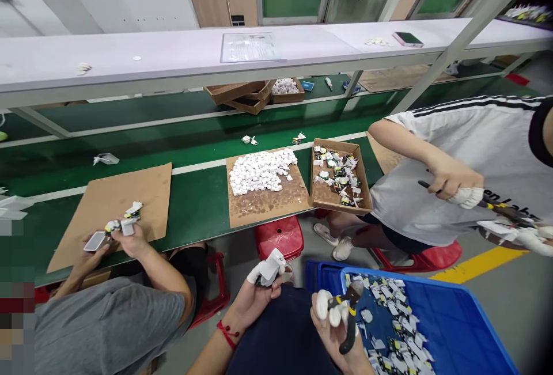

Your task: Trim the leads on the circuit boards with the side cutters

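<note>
My left hand (pixel 256 299), with a white cover on at least one fingertip and a red bracelet at the wrist, is closed around a small white plastic part (pixel 273 265) with darker pieces under it. My right hand (pixel 328 329) wears white finger covers and grips pliers (pixel 351 318) with black and yellow handles, their metal head pointing up. The pliers and the plastic part are well apart. Beside my right hand stands a blue bin (pixel 470 311) holding many white parts with yellow and green bits.
Ahead, a cardboard sheet (pixel 276 208) bears a heap of small white pieces (pixel 259 170). A cardboard tray (pixel 365 182) of assemblies stands beside it. A red stool (pixel 280 237) is below the table. Co-workers sit left (pixel 116 323) and stand right (pixel 466 150), both handling parts.
</note>
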`<state>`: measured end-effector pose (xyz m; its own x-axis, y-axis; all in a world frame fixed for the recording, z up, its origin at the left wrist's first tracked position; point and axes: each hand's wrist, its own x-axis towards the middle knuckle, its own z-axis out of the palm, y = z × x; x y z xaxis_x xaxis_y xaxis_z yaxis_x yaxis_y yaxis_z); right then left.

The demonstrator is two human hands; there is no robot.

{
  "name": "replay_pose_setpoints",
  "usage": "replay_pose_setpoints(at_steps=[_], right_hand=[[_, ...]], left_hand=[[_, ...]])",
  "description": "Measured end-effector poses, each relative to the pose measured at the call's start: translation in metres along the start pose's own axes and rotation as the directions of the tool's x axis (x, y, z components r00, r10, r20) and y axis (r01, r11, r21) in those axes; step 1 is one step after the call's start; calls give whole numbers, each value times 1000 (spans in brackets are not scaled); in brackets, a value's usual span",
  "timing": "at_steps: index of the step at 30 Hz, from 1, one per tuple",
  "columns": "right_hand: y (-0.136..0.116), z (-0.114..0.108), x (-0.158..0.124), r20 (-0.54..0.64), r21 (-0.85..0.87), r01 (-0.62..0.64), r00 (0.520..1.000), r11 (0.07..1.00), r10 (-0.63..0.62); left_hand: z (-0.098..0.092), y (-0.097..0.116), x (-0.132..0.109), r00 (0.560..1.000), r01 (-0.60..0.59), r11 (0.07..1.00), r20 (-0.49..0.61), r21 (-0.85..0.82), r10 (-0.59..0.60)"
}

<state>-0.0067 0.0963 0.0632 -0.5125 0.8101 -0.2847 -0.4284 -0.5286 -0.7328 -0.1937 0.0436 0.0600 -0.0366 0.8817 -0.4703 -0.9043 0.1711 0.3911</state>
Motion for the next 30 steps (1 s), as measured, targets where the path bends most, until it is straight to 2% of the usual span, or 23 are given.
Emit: replay_pose_setpoints(at_steps=[3,7,12,15,18,20,26,30], right_hand=[[-6,3,6,-13,88,-4,1000,996,6],[-6,7,11,-36,110,39,999,993,-35],[-14,0,17,-84,-7,133,987,991,-133],[-24,-12,22,-110,-102,201,971,974,-212],[-30,-16,26,-107,-131,221,966,967,-235],[-31,-11,28,-99,-103,223,967,969,-233],[-27,25,32,-9,32,164,987,986,-163],[-23,34,34,25,41,102,994,994,-103]], left_hand=[[-3,2,2,999,-43,998,-30,53,44],[-5,4,3,994,-75,989,-71,130,85],[-3,7,3,984,-124,978,-103,169,142],[-2,10,3,984,-123,979,-111,163,142],[-4,12,3,983,-117,980,-124,162,138],[-5,12,3,981,-108,981,-140,163,131],[3,10,3,977,-117,980,-157,161,142],[8,10,2,977,-123,977,-151,173,149]])
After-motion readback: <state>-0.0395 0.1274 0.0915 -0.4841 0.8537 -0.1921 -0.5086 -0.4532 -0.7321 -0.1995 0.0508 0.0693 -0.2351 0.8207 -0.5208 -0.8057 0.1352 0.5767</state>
